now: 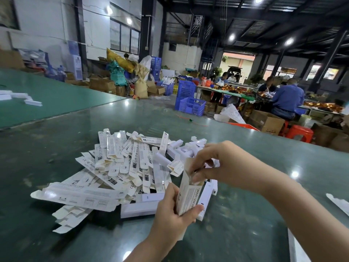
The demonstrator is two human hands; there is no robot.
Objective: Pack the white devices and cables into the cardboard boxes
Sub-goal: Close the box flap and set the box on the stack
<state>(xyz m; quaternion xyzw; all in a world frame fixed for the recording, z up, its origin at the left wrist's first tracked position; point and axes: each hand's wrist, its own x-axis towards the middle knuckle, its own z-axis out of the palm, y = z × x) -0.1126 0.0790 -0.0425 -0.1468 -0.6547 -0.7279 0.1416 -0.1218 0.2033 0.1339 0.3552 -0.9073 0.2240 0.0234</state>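
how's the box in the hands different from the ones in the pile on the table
The held box is opened out into a tube and stands upright; the pile of boxes lies folded flat on the green table. The held box is gripped low by the left hand, with the right hand working at its open top; the pile is untouched. Both are white printed card.

1. The right hand (224, 165) is covering the open top of the box (188, 193), hiding what is inside.
2. Its fingertips are blurring.
3. A white strip (338, 204) right of that hand is running off the edge.
4. Print on the pile (120, 167) left of the hands is reading too small.
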